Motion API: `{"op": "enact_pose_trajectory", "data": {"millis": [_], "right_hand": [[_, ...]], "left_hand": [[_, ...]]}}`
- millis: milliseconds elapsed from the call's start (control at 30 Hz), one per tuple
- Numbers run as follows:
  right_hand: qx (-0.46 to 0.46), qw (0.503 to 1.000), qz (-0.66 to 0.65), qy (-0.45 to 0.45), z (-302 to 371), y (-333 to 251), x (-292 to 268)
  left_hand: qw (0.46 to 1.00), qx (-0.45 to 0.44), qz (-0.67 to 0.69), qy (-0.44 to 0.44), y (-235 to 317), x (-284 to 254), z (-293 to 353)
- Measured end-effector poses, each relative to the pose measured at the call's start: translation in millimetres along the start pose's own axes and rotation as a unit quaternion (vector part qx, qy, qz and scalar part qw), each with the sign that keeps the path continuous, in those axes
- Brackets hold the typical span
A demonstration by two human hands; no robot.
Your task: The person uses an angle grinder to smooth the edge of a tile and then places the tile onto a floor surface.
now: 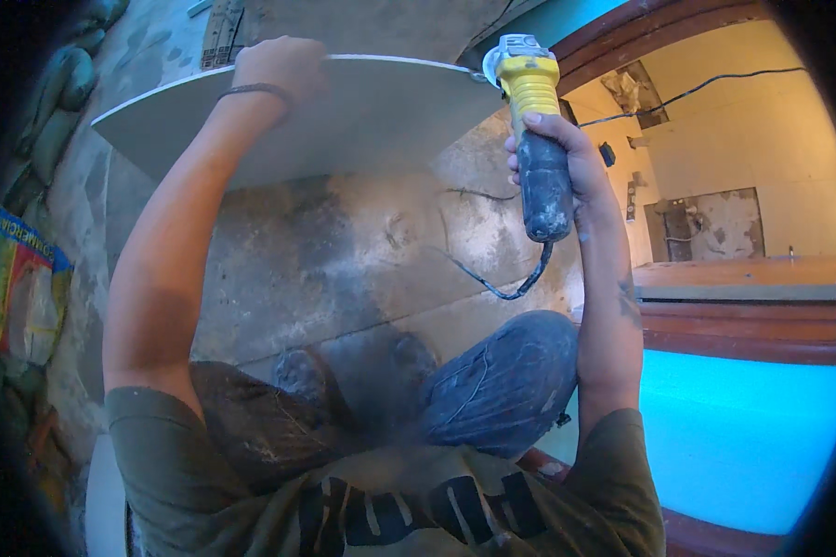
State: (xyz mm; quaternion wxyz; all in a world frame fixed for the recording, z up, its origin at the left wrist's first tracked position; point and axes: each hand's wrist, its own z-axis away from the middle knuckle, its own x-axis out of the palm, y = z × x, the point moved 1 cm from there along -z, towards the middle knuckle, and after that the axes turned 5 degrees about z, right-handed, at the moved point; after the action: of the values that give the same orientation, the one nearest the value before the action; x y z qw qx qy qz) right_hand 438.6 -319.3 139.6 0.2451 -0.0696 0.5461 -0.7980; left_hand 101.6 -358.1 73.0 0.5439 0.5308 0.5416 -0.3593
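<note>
My left hand (283,74) is closed over the far edge of a large grey tile (381,116), which shows a thin white edge along its top. My right hand (571,153) wraps round the dark, dust-coated body of a yellow and black angle grinder (534,93). The grinder's head and pale disc guard sit at the tile's right-hand corner. Whether the disc touches the tile is hard to make out. A black cord (515,290) hangs from the grinder's rear end. My left fingertips are hidden behind the tile.
Dusty concrete floor (279,278) lies between my bent knees and the tile. Filled sacks (60,111) and a colourful bag (28,288) line the left side. At right are a reddish-brown wooden frame (743,330), a bright blue panel (724,427) and a black cable (697,90).
</note>
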Motion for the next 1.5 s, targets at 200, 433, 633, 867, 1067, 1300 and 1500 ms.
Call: {"op": "enact_pose_trajectory", "data": {"millis": [200, 433, 633, 867, 1067, 1300, 1500], "right_hand": [[-0.004, 1.000, -0.011, -0.008, 4.6, 4.7, -0.5], [0.000, 1.000, 0.010, -0.019, 9.0, 8.8, -5.0], [-0.018, 1.000, 0.007, -0.011, 14.8, 4.9, 0.4], [-0.040, 0.998, 0.046, -0.016, 6.6, 6.2, -2.0], [-0.015, 0.999, 0.027, -0.012, 10.4, 11.3, -1.4], [-0.021, 0.998, 0.062, 0.003, 14.7, 9.4, 6.1], [-0.016, 0.999, 0.044, -0.023, 14.6, 8.9, 0.5]], "left_hand": [[1.000, -0.004, 0.012, 0.001, 8.0, -1.5, 9.7], [1.000, -0.004, 0.006, -0.002, 7.2, 0.5, 12.5], [1.000, -0.003, -0.008, -0.001, 8.3, 4.8, 9.9], [1.000, 0.008, -0.008, 0.016, 5.2, 8.3, 12.3], [1.000, 0.010, -0.005, 0.004, 5.4, 7.2, 15.0], [0.999, 0.027, 0.001, 0.017, 4.5, 5.3, 22.8], [1.000, 0.007, 0.001, -0.018, 12.9, -5.6, 21.3]]}}
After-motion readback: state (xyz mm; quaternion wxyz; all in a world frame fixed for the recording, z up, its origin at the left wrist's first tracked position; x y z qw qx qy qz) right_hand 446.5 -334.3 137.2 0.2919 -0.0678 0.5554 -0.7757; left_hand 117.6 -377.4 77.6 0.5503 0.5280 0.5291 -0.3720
